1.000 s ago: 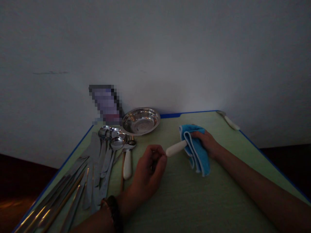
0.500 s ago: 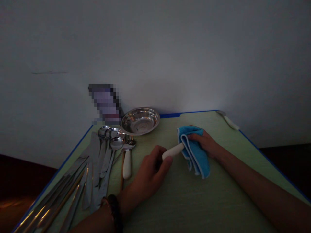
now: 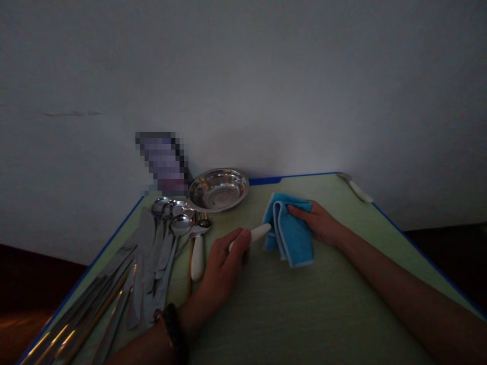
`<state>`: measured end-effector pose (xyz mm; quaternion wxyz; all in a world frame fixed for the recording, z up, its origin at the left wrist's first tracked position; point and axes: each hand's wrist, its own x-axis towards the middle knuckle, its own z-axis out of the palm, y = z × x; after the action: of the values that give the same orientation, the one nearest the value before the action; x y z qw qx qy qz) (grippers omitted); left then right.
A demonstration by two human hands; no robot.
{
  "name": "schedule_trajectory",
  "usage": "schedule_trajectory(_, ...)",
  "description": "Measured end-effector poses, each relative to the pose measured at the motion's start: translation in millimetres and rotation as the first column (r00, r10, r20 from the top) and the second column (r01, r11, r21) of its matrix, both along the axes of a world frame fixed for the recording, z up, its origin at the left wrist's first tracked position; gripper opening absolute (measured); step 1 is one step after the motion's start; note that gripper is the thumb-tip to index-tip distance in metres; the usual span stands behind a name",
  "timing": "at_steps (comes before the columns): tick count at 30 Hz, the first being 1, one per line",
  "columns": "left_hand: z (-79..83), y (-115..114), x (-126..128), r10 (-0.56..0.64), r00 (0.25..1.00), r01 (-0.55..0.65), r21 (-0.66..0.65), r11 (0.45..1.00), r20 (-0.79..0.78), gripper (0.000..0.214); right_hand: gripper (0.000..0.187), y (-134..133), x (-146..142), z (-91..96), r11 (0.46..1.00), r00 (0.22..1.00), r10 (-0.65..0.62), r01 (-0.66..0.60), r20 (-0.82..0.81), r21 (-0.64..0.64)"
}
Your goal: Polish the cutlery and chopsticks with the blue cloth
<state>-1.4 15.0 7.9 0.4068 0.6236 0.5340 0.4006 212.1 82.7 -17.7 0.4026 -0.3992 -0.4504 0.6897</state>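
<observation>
My left hand (image 3: 226,261), a dark bracelet on its wrist, is closed around the white handle of a utensil (image 3: 260,232). The handle's far end points at the blue cloth (image 3: 294,235); the working end is hidden there, so its kind does not show. Pinched in my right hand (image 3: 319,221), the folded cloth with pale edging hangs down over the table. Beside my left hand lies another white-handled utensil (image 3: 197,259), at the edge of a group of spoons (image 3: 181,224).
Several long metal utensils (image 3: 102,299) spread across the table's left side. A shiny metal bowl (image 3: 219,192) stands at the back near a blurred, upright phone-like object (image 3: 163,162). One white-handled utensil (image 3: 359,191) rests at the back right corner. A wall rises behind the table (image 3: 304,309).
My left hand has shifted left with the white-handled utensil, its thumb now lying over the handle. The cloth and my right hand have moved slightly left and away from me.
</observation>
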Motion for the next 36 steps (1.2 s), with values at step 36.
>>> schedule_trajectory(36, -6.7, -1.8, 5.0, -0.379, 0.715, 0.476, 0.012, 0.879, -0.587, 0.015, 0.020, -15.0, -10.5, 0.1, 0.984, 0.988, 0.153, -0.155, 0.026, 0.090)
